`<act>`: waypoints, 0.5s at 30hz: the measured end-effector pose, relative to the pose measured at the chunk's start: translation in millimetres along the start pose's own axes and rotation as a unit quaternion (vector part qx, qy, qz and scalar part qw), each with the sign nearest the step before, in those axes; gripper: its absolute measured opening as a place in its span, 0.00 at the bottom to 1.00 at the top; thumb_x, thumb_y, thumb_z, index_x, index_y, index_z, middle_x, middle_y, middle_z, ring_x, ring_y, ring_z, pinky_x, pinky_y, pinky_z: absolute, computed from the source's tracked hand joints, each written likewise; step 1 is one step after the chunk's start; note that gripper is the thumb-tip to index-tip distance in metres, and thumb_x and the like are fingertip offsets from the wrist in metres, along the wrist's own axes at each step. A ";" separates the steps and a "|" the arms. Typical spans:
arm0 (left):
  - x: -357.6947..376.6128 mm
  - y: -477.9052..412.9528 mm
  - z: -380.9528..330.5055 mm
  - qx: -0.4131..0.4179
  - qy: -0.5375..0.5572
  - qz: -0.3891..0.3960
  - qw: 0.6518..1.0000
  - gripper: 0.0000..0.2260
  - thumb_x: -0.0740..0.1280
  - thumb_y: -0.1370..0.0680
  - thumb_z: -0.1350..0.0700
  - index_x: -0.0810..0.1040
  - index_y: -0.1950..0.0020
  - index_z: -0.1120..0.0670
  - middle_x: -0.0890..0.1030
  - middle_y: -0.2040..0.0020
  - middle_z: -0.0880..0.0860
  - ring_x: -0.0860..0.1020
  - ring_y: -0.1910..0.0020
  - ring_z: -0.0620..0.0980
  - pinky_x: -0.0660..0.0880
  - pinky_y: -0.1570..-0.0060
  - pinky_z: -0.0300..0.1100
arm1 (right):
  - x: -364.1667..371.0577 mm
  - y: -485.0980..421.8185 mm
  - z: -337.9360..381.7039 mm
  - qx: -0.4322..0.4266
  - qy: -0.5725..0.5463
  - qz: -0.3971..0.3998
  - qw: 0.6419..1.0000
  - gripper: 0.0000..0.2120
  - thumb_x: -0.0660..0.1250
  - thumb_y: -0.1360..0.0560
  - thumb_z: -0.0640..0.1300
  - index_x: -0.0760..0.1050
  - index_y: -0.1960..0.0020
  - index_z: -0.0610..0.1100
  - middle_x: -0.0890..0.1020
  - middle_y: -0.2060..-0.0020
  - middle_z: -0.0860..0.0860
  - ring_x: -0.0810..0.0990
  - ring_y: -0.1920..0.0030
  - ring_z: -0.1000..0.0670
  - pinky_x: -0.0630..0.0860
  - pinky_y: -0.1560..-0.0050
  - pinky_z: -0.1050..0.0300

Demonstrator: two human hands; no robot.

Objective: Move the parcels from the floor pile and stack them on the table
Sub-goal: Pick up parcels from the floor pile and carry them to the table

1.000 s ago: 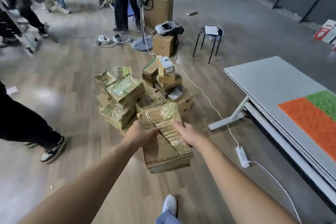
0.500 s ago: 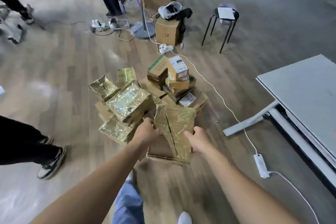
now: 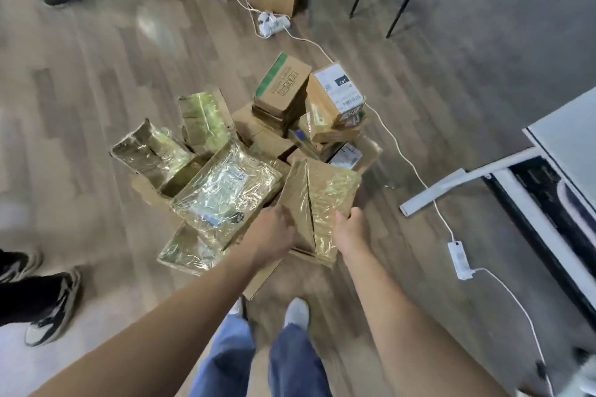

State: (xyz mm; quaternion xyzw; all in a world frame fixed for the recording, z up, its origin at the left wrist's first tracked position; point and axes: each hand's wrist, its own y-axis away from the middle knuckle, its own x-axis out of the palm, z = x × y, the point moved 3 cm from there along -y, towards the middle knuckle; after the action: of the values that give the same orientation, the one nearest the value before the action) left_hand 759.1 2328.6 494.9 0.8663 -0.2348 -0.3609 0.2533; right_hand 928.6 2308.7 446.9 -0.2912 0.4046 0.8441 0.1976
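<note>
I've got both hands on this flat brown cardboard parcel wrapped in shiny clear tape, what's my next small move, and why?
Probably lift it and turn right toward the white table. The left hand and right hand each grip a side of the flat brown tape-wrapped cardboard parcel, so the hold looks set; it is over the floor pile, with the table at the right.

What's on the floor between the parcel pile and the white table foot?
In the head view, a white cable crosses the wood floor between the parcel pile and the table foot.
</note>
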 end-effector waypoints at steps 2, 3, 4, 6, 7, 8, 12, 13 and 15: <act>8.4 -15.2 6.2 0.019 -0.015 0.014 1.000 0.16 0.57 0.18 0.52 0.74 0.36 0.59 0.76 0.36 0.58 0.75 0.40 0.53 0.71 0.40 0.38 | 14.9 -18.2 -1.8 0.016 -0.005 -0.004 1.000 0.07 0.59 0.21 0.43 0.70 0.52 0.39 0.77 0.56 0.43 0.76 0.54 0.40 0.73 0.55 0.50; 12.3 -22.3 11.3 0.015 -0.022 0.025 0.999 0.19 0.55 0.17 0.52 0.69 0.30 0.61 0.71 0.30 0.59 0.69 0.32 0.54 0.65 0.34 0.41 | 23.6 -27.3 -3.7 0.025 -0.003 -0.002 1.000 0.06 0.58 0.21 0.43 0.70 0.52 0.40 0.76 0.56 0.44 0.75 0.56 0.42 0.70 0.58 0.52; 15.6 -28.6 16.1 0.016 -0.030 0.034 0.999 0.20 0.54 0.18 0.54 0.67 0.29 0.63 0.67 0.27 0.59 0.64 0.28 0.54 0.61 0.30 0.42 | 32.2 -35.3 -6.4 0.034 0.002 0.003 0.999 0.06 0.57 0.20 0.43 0.69 0.52 0.41 0.76 0.55 0.45 0.74 0.58 0.43 0.67 0.61 0.54; 24.0 -41.5 28.7 0.007 -0.044 0.046 0.998 0.19 0.56 0.19 0.56 0.70 0.31 0.63 0.65 0.25 0.56 0.61 0.26 0.53 0.59 0.29 0.41 | 47.2 -47.9 -12.0 0.050 0.018 0.016 0.998 0.06 0.56 0.19 0.43 0.70 0.49 0.42 0.77 0.53 0.45 0.74 0.60 0.46 0.66 0.64 0.56; 28.1 -46.9 35.8 -0.006 -0.044 0.051 0.998 0.19 0.58 0.21 0.57 0.71 0.31 0.62 0.66 0.26 0.56 0.62 0.26 0.53 0.59 0.30 0.41 | 53.1 -52.3 -14.4 0.054 0.022 0.020 0.998 0.07 0.56 0.20 0.41 0.71 0.46 0.43 0.78 0.51 0.45 0.76 0.57 0.46 0.67 0.62 0.57; 30.8 -49.9 39.8 -0.012 -0.045 0.050 0.998 0.20 0.60 0.22 0.57 0.69 0.30 0.61 0.67 0.27 0.56 0.64 0.27 0.53 0.60 0.32 0.40 | 58.8 -55.9 -17.0 0.055 0.024 0.026 0.998 0.11 0.57 0.20 0.39 0.71 0.40 0.43 0.79 0.47 0.46 0.77 0.52 0.45 0.69 0.58 0.58; 33.5 -52.1 43.2 -0.034 -0.049 0.064 0.996 0.25 0.61 0.23 0.58 0.63 0.25 0.58 0.69 0.28 0.57 0.65 0.28 0.54 0.61 0.33 0.40 | 65.9 -51.0 -18.2 0.029 0.128 0.051 0.990 0.23 0.59 0.21 0.40 0.61 0.27 0.39 0.74 0.34 0.42 0.75 0.37 0.41 0.72 0.45 0.54; 32.1 -52.1 41.3 -0.035 -0.051 0.064 0.996 0.25 0.61 0.23 0.58 0.63 0.25 0.58 0.70 0.29 0.57 0.65 0.29 0.55 0.62 0.32 0.42 | 64.2 -48.2 -17.6 0.016 0.170 0.047 0.984 0.25 0.59 0.21 0.41 0.59 0.26 0.38 0.71 0.34 0.41 0.73 0.36 0.40 0.72 0.44 0.53; 31.2 -54.6 40.1 -0.036 -0.055 0.062 0.996 0.25 0.60 0.25 0.58 0.66 0.27 0.60 0.71 0.30 0.57 0.66 0.29 0.55 0.63 0.31 0.46 | 60.0 -44.2 -14.7 -0.002 0.210 0.042 0.977 0.27 0.60 0.21 0.43 0.57 0.26 0.37 0.68 0.33 0.40 0.71 0.35 0.40 0.71 0.42 0.53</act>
State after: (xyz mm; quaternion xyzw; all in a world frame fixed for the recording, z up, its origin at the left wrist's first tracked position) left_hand 761.2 2340.9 421.3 0.8194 -0.2889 -0.3994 0.2927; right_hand 913.5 2329.0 375.3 -0.4446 0.4472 0.7728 0.0719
